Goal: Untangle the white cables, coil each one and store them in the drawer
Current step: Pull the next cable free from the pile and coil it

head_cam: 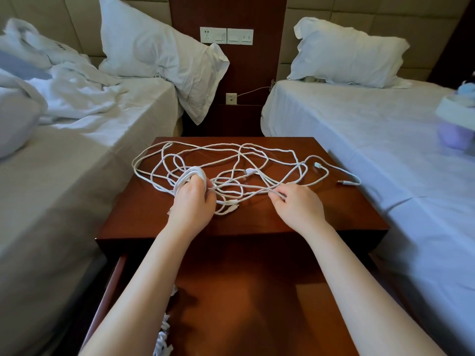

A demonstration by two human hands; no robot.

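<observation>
Between two beds (77,163), white cables (241,160) lay tangled on the table (334,201). A partly wound coil (190,174) was gripped in the left hand (192,201), and a loose strand (259,187) was pinched by the right hand (295,204). Coiling was judged under way; next, slack would need freeing before storage in the open drawer (109,291).

left hand (194,202), right hand (299,205) bare; forearms bare to frame edge

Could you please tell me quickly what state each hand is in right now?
Left hand: fingers curled round a coil of white cable.
Right hand: pinching a loose cable strand.
</observation>
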